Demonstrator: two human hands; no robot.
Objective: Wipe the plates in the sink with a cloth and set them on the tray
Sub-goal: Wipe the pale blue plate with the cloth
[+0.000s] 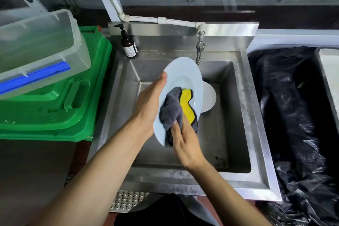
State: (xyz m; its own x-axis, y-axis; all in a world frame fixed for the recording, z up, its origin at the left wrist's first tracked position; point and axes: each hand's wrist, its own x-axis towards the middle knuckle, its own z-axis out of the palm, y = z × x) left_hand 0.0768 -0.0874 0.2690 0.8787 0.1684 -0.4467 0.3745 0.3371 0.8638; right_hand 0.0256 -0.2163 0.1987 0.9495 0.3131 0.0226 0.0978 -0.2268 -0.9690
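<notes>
Left hand (148,102) gripping tilted plate (180,73), right hand (185,143) clutching cloth (172,110); tap (199,49) close behind

Two bare forearms reach in from the lower edge of the view, with no sleeve showing on either one as far as the frame reaches. The left hand (146,105) and the right hand (185,143) wear no gloves, and no rings, watch or bracelet show at the fingers or wrists. At the bottom centre, between the arms, a patch of dark, nearly black clothing covers the person's front.
</notes>
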